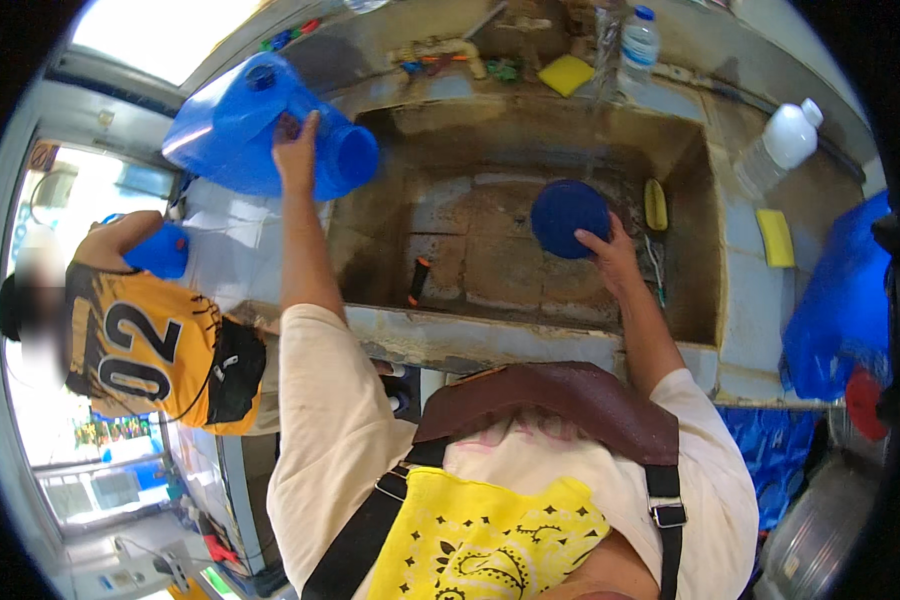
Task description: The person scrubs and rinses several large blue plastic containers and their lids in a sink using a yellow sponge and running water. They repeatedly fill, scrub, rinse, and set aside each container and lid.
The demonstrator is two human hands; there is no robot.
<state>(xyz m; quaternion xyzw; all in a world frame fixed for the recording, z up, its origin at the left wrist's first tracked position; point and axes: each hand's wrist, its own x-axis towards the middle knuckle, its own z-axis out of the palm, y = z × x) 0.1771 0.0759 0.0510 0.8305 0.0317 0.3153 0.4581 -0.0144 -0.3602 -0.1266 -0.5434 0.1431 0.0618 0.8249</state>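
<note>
My left hand (295, 150) is closed round the handle of a large blue water jug (215, 135). The jug lies tilted over the sink's left rim, its round mouth facing right. In my right hand (615, 255) is a dark blue round lid (567, 215), gripped at its lower right edge above the basin. Below both hands lies the stained tiled sink (510, 290). Within it are an orange-and-black handled tool (419, 281), a yellow scrub brush (655, 205) and a thin brush-like tool (657, 270) near the right wall.
Yellow sponges (566, 75) (774, 238) lie on the ledges. A water bottle (638, 48) and a white-capped bottle (782, 145) stand behind and right. Another blue jug (845, 290) is at far right. A person in a yellow jersey (155, 345) works at the left beside a blue container (160, 250).
</note>
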